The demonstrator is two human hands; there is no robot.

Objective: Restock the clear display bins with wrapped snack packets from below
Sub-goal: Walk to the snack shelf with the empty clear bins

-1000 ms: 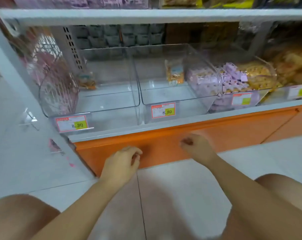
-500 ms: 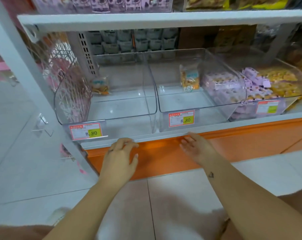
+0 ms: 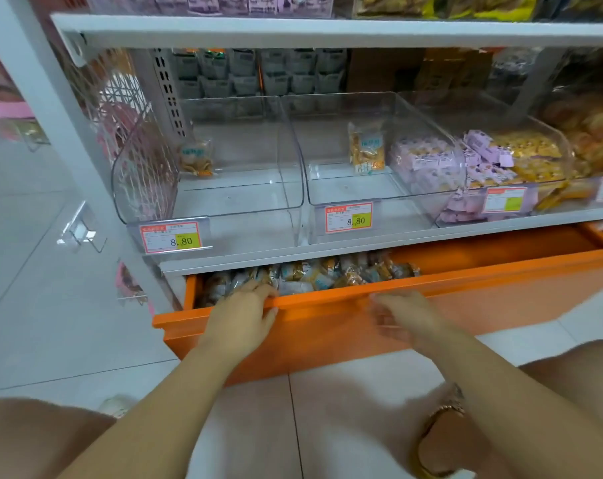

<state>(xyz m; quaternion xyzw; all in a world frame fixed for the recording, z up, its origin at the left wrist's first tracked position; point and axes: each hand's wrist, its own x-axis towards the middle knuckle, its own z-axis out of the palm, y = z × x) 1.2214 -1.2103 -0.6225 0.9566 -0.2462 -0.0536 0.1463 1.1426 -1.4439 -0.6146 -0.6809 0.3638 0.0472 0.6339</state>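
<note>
Wrapped snack packets (image 3: pixel 313 276) lie heaped in the left end of the open orange drawer (image 3: pixel 327 335), strung along just behind its front rim. Left hand (image 3: pixel 239 311) grips that rim, fingers hooked over it right at the heap, so it looks nearer. Right hand (image 3: pixel 408 316) is by the rim further right, blurred, so I can't tell its grip. The near-empty clear display bins (image 3: pixel 231 202) sit directly above.

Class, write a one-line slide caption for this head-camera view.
Left hand hooks the front edge of the part-open orange drawer, right hand beside it; wrapped snack packets inside, near-empty clear bins above.
</note>
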